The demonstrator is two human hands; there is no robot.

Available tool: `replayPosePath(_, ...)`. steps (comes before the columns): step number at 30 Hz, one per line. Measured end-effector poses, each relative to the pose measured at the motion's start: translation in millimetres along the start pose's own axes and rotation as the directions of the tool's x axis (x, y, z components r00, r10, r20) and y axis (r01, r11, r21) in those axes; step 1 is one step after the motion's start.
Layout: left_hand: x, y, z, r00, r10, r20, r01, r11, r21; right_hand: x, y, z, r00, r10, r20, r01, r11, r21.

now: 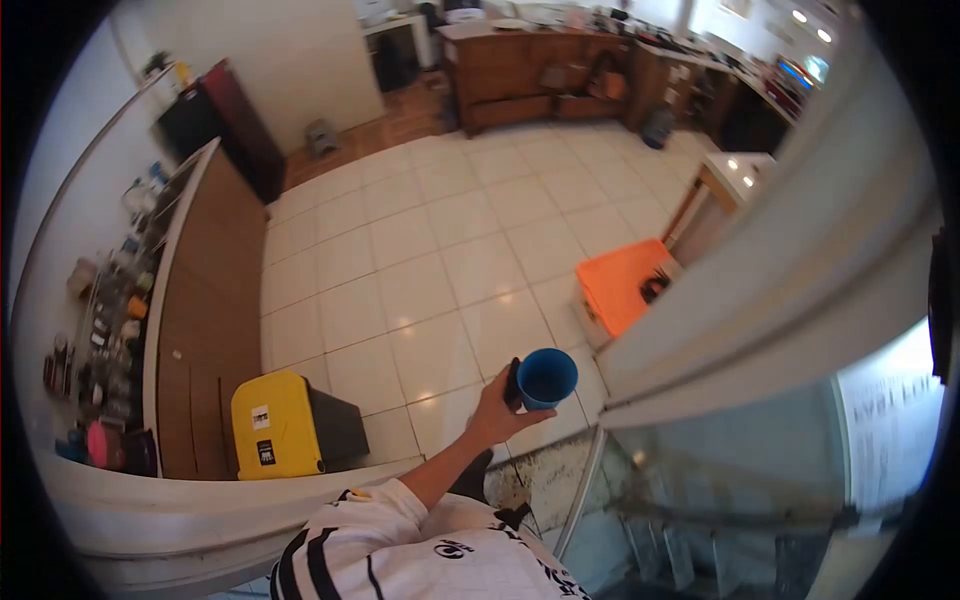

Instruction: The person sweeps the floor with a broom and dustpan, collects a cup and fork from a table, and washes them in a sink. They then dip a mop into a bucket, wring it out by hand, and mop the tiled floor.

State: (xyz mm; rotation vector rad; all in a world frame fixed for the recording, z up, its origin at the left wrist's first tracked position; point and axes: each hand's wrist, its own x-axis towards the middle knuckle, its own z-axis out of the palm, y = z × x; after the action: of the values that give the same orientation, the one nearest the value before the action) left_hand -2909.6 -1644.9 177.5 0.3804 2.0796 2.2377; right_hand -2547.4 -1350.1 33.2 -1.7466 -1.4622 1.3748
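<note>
My left hand [497,416] reaches forward over the tiled floor, its fingers closed around a blue cup [547,385]. The cup's open mouth faces up towards me, its inside in shadow. My thumb presses on the near side of the cup. Between my fingers and the cup's left side sits a narrow black piece [513,384], partly hidden by the hand; I cannot tell what it is. My right hand is out of the picture.
A yellow-lidded bin [283,425] stands left, by a wooden counter [207,330] backed by shelves of small items. An orange-topped box [618,285] with a black object is right, beside a door frame [745,260] and glass panel [730,450]. Wooden cabinets [530,85] line the back.
</note>
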Motion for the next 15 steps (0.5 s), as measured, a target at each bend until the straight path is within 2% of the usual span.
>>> replayPosePath(1, 19.2, 3.4, -11.2, 1.000, 0.006, -0.020, -0.004, 0.996, 0.091, 3.4, -12.6, 37.4, 0.997, -0.005, 0.075, 0.010, 0.998, -0.060)
replayPosePath(2, 34.7, 9.2, -17.9, 0.994, -0.025, -0.108, 0.040, 0.989, 0.139, 4.3, -24.6, 75.5, 0.989, -0.006, 0.147, 0.023, 0.993, -0.113)
replayPosePath(4, 72.1, -7.8, -44.3, 0.991, -0.033, -0.131, 0.037, 0.999, 0.030, 4.6, -48.1, 142.6, 0.964, -0.013, 0.267, 0.068, 0.978, -0.197)
replayPosePath(6, 116.2, -21.5, -74.8, 0.991, -0.039, -0.128, 0.040, 0.999, 0.010, 2.2, -76.3, 201.5, 0.936, -0.030, 0.351, 0.132, 0.953, -0.271)
replayPosePath(8, 155.1, -19.7, -106.8, 0.990, -0.076, -0.119, 0.088, 0.991, 0.102, 1.7, -105.0, 250.1, 0.906, -0.042, 0.422, 0.199, 0.921, -0.335)
replayPosePath(10, 185.6, 9.6, -133.5, 0.982, -0.072, -0.174, 0.089, 0.992, 0.090, -0.7, -137.4, 295.3, 0.865, -0.054, 0.499, 0.271, 0.887, -0.373)
replayPosePath(12, 227.3, 28.2, -167.2, 0.981, -0.037, -0.192, 0.058, 0.993, 0.104, 3.1, -176.5, 354.5, 0.781, -0.086, 0.618, 0.374, 0.857, -0.354)
replayPosePath(15, 268.0, 40.5, -213.6, 0.988, -0.047, -0.146, 0.067, 0.988, 0.139, -11.7, -261.5, 463.6, 0.518, -0.248, 0.818, 0.553, 0.827, -0.100)
